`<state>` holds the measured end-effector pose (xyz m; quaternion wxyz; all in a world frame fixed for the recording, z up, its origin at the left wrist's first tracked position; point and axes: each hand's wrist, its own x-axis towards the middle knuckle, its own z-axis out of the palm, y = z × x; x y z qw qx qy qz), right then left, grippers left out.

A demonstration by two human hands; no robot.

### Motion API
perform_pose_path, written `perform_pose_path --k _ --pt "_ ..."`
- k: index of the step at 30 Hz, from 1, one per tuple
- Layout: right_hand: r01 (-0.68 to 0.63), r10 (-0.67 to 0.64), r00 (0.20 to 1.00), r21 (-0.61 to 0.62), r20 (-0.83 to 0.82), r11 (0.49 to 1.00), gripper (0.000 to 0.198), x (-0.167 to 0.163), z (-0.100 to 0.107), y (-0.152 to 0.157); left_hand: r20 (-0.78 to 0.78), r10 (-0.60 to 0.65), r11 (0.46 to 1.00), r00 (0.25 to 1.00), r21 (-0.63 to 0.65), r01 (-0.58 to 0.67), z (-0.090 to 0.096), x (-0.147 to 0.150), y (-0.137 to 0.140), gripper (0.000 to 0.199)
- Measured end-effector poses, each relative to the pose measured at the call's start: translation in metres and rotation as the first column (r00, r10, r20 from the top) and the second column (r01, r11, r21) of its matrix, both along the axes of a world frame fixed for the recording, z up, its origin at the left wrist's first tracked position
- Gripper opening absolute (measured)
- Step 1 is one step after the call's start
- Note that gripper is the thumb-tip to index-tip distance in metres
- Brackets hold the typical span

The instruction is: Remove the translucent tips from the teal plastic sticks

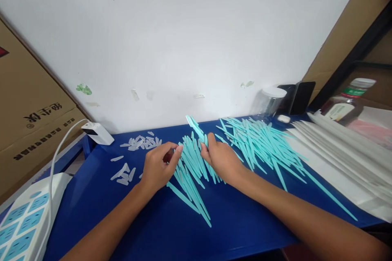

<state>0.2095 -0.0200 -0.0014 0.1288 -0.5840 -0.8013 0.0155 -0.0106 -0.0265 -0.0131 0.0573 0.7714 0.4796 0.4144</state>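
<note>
Turquoise stick in right hand, above the middle pile

Held turquoise stick (197,131): slim, flat, glossy; pale, blade-like upper end angled up-left toward the wall. Sits above the middle turquoise pile (192,159); can't tell if it's one piece or several. Right hand (223,157) pinches it, thumb against curled fingers. Left hand (159,166) at the pile's left edge, thumb and index curled toward each other, tips close; can't tell if anything is between them.

Middle pile: sticks roughly parallel, slanting down-right. Bigger turquoise heap (260,142) to the right, criss-crossed. Small translucent pieces (142,142) scattered left, all on blue table (183,236).

Containers: clear jar (268,104), white lid, behind the right heap, contents unclear. Bottle (344,104) far right, white cap, green neck band, pale label; contents hard to tell. Printed cardboard box (30,89) at left, inside hidden.
</note>
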Motion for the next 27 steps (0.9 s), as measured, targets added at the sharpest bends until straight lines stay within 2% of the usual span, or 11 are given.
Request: perform_pose_path --k 2,4,7,11,16,18,20,24,27 --pt "-0.022 0.031 0.993 0.075 -0.116 0.997 0.023 -0.002 -0.003 -0.004 0.103 -0.051 0.992 0.993 -0.109 0.062 -0.001 0.007 -0.007 0.028" --pt "-0.063 0.095 0.957 0.126 -0.273 0.990 0.020 -0.005 -0.005 -0.009 0.229 -0.126 0.965 0.965 -0.197 0.173 -0.001 0.015 -0.017 0.034" --pt "-0.147 0.206 0.834 0.154 -0.512 0.977 0.017 -0.008 -0.006 -0.019 0.370 -0.250 0.894 0.895 -0.267 0.360 -0.001 0.031 -0.033 0.043" --pt "-0.164 0.250 0.674 0.189 -0.695 0.968 0.017 -0.012 -0.010 -0.026 0.377 -0.362 0.762 0.852 -0.407 0.504 0.000 0.047 -0.049 0.034" --pt "-0.148 0.265 0.485 0.221 -0.834 0.964 0.024 -0.017 -0.013 -0.029 0.374 -0.412 0.679 0.831 -0.481 0.554 -0.005 0.050 -0.051 0.036" --pt "-0.170 0.278 0.409 0.227 -0.869 0.959 0.026 -0.019 -0.013 -0.031 0.396 -0.392 0.675 0.830 -0.489 0.552 -0.007 0.049 -0.051 0.037" --pt "-0.197 0.286 0.359 0.227 -0.888 0.954 0.028 -0.022 -0.012 -0.034 0.415 -0.352 0.705 0.839 -0.473 0.529 -0.008 0.050 -0.051 0.037" --pt "-0.206 0.261 0.334 0.200 -0.906 0.958 0.030 -0.025 -0.012 -0.041 0.435 -0.308 0.753 0.846 -0.432 0.496 -0.009 0.051 -0.051 0.039" --pt "-0.256 0.238 0.322 0.158 -0.916 0.954 0.031 -0.025 -0.013 -0.045 0.455 -0.331 0.724 0.827 -0.440 0.532 -0.012 0.051 -0.051 0.035"
